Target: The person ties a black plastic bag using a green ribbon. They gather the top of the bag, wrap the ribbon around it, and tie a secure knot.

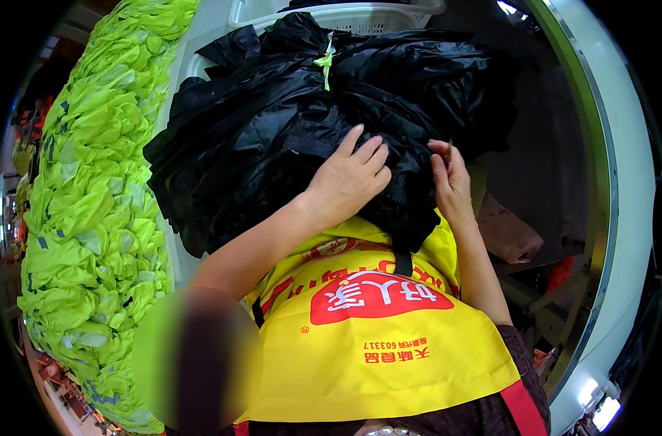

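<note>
L fingers (371, 149) on blk bundle (265, 138) part-blocking wht basket (367, 27); lime pile (91, 218) L.

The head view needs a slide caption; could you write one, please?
Left hand on glossy black material, right hand near it, green heap alongside.

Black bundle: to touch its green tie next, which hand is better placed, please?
Probably the left hand: it is over the black bundle, nearer the green tie than the right hand.

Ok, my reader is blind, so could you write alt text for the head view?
A person's left hand rests on a large black plastic bundle, the right hand close by. A yellow apron shows below; crumpled green material lines the left.
</note>
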`<state>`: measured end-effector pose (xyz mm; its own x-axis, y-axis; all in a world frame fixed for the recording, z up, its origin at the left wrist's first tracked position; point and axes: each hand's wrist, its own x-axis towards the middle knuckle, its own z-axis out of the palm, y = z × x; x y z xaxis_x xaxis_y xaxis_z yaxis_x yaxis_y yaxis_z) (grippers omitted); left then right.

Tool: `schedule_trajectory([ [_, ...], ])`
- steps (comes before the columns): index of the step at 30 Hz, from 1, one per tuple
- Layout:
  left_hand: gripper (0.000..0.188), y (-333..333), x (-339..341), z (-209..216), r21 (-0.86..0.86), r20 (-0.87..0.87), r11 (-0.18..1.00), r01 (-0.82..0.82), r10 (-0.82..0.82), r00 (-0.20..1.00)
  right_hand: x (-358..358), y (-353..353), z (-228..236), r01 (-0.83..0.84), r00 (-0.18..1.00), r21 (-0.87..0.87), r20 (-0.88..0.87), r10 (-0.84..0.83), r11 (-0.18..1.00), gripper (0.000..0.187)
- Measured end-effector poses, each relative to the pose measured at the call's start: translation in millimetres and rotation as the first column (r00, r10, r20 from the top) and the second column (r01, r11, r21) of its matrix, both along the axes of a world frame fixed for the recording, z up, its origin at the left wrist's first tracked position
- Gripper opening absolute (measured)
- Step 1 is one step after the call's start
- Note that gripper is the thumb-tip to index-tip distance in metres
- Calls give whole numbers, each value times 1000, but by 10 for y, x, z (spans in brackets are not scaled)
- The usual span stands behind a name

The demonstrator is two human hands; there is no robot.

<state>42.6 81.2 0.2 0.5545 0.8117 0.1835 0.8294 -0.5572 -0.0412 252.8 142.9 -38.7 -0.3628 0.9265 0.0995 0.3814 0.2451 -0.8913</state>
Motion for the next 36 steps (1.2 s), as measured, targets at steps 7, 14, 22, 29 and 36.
schedule_trajectory([
  [7,17,-298,149,-228,-608,737,789,88,519,434,-102,-58,-393,-154,979,-144,108,170,977,43],
  [14,20,-336,594,96,-512,816,858,48,468,338,-7,-451,-266,-244,828,-644,-527,-189,726,33],
  [22,38,-411,641,-238,-744,620,610,272,479,622,279,-320,-46,-224,964,-274,78,254,935,29],
  [29,60,-241,605,-899,-813,550,468,346,423,720,-121,406,781,37,996,22,84,-39,999,24],
  [36,39,429,-141,169,-714,566,628,310,256,783,726,374,2021,428,654,636,272,-706,642,35],
])
